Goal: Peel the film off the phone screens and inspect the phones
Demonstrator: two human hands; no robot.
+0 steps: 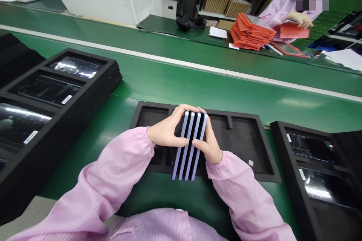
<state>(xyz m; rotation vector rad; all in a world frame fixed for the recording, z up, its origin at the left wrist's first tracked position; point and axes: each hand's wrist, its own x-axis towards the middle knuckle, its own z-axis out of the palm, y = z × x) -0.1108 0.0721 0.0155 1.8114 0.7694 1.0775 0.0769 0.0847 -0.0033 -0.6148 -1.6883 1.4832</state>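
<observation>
Both my hands clasp a stack of several phones (189, 147) held on edge, their pale blue frames side by side. My left hand (166, 130) wraps the stack's left side with fingers curled over its top end. My right hand (209, 141) presses against the right side, thumb on the front. The stack hovers over an empty black foam tray (243, 139) lying on the green belt just in front of me. Pink striped sleeves cover both my arms.
A stack of black foam trays holding phones (56, 86) stands at the left, another (316, 169) at the right. Across the green conveyor (198, 83), a person in pink (285, 7) handles red sleeves beside a red pile (250, 32). Shelves with cartons stand behind.
</observation>
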